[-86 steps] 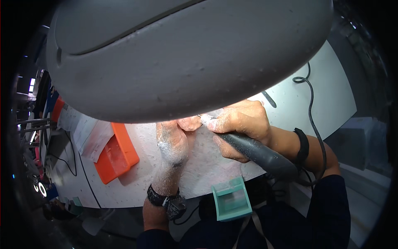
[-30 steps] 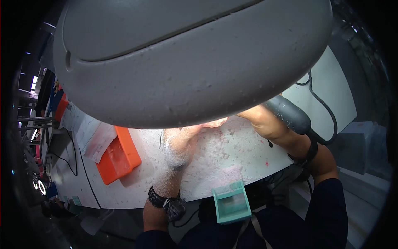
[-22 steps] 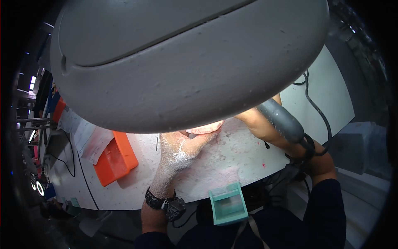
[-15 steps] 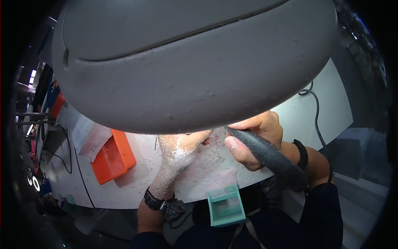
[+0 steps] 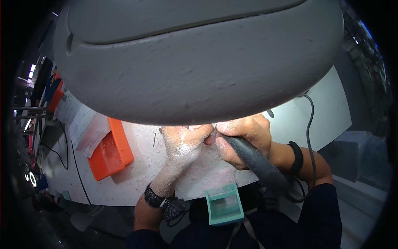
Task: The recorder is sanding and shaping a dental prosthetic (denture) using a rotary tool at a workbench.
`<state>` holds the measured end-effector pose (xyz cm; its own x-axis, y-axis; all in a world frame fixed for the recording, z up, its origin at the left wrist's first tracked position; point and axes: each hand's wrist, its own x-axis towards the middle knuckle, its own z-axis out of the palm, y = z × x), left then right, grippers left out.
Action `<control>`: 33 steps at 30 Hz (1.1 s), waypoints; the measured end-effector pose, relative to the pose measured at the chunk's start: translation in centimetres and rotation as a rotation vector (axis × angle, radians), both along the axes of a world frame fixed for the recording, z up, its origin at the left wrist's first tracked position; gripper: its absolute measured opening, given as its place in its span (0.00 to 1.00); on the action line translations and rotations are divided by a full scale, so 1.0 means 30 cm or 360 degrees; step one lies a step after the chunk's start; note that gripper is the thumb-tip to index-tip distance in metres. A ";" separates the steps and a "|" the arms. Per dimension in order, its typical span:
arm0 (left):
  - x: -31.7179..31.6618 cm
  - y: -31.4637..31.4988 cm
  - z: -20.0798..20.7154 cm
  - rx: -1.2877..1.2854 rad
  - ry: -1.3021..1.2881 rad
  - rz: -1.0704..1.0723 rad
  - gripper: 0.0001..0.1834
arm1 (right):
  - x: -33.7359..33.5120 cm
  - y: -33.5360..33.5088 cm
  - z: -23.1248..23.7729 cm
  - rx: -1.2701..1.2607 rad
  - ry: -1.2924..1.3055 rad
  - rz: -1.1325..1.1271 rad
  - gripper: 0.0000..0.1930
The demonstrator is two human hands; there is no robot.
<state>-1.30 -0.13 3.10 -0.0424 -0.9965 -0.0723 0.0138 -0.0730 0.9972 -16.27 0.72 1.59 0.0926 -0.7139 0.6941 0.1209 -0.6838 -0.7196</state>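
My left hand (image 5: 184,143), coated in white dust, is closed with its thumb and fingers bent together. Whatever it pinches is too small and too hidden to make out. Close against it on the right, my right hand (image 5: 248,135) is wrapped round a thick black corded handpiece (image 5: 253,155), which looks like a rotary tool. The handpiece slants, its thin end pointing up-left at the left fingertips, and its tip cannot be made out. A big grey lamp-like housing (image 5: 199,79) overhangs both hands and hides what lies beyond them.
An orange bin (image 5: 126,145) with papers (image 5: 89,128) over it stands left on the dusty white table (image 5: 143,174). Beside it lies a thin dark pin (image 5: 155,139). A green tray (image 5: 224,218) juts from the near edge. A black cord (image 5: 311,124) runs along the right.
My right hand and the handpiece have moved left, closer to the left hand. The left hand has shifted slightly right. The view has tilted a little, and the cord has swung with the handpiece.
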 end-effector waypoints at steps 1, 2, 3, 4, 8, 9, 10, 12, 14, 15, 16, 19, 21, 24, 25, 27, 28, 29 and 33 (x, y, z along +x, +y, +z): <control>-0.003 -0.001 0.004 -0.0013 0.0010 -0.0002 0.04 | -0.001 0.001 -0.005 -0.0091 0.0134 0.0005 0.13; -0.005 -0.001 0.008 -0.0026 0.0020 -0.0005 0.04 | -0.002 0.001 -0.003 -0.0182 0.0268 0.0010 0.13; -0.005 -0.002 0.007 -0.0037 0.0027 -0.0007 0.03 | 0.002 0.000 -0.001 -0.0183 0.0268 0.0010 0.13; -0.005 -0.002 0.006 -0.0048 0.0034 -0.0010 0.03 | 0.010 -0.002 0.005 -0.0193 0.0262 -0.0011 0.14; 0.008 -0.003 -0.012 -0.0086 0.0059 -0.0004 0.02 | 0.015 -0.016 -0.002 0.0019 -0.0067 0.0124 0.17; 0.004 -0.005 -0.014 -0.0099 0.0070 -0.0008 0.01 | 0.005 -0.015 -0.001 0.0037 -0.0112 0.0057 0.17; 0.001 -0.006 -0.016 -0.0112 0.0080 -0.0012 0.01 | -0.002 -0.005 0.013 0.0128 -0.0065 0.0037 0.15; 0.007 0.001 -0.039 -0.0150 0.0080 0.0004 0.02 | 0.008 0.003 -0.005 -0.0011 0.0106 -0.0001 0.14; 0.011 0.008 -0.047 -0.0222 0.0073 0.0040 0.03 | 0.019 0.006 -0.001 -0.0192 0.0237 -0.0050 0.12; 0.008 0.007 -0.053 -0.0257 0.0079 0.0050 0.04 | 0.019 0.003 0.014 -0.0192 0.0243 -0.0055 0.12; 0.005 0.006 -0.057 -0.0292 0.0084 0.0060 0.04 | 0.017 0.001 0.025 -0.0181 0.0209 -0.0020 0.12; 0.012 0.005 -0.066 -0.0391 0.0076 0.0112 0.06 | 0.023 -0.004 0.010 0.0097 -0.0198 0.0101 0.13; 0.004 0.001 -0.045 -0.0343 0.0125 0.0093 0.07 | 0.012 -0.001 0.004 0.0060 -0.0091 0.0067 0.12; -0.010 0.005 -0.037 -0.0340 0.0207 0.0101 0.11 | 0.024 -0.009 -0.004 -0.0255 0.0148 -0.0109 0.11; -0.011 0.007 -0.041 -0.0379 0.0230 0.0134 0.12 | 0.003 0.007 0.012 -0.0205 0.0306 -0.0005 0.12; 0.002 0.005 -0.064 -0.0411 0.0194 0.0153 0.12 | -0.002 0.011 0.035 -0.0337 0.0411 -0.0024 0.13; 0.007 0.004 -0.070 -0.0442 0.0158 0.0171 0.11 | -0.003 0.011 0.034 -0.0338 0.0412 -0.0024 0.13; 0.010 0.005 -0.068 -0.0443 0.0160 0.0171 0.11 | -0.004 0.010 0.033 -0.0181 0.0231 0.0047 0.13; 0.017 -0.001 -0.054 -0.0613 -0.0115 0.0120 0.09 | -0.010 -0.044 0.017 -0.0335 0.0123 -0.0041 0.19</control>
<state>-0.78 -0.15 1.48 0.0232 -0.9513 0.3073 -0.0662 0.3052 0.9500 -16.58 -0.59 2.10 0.1351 -0.5568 0.8196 0.0517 -0.8221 -0.5670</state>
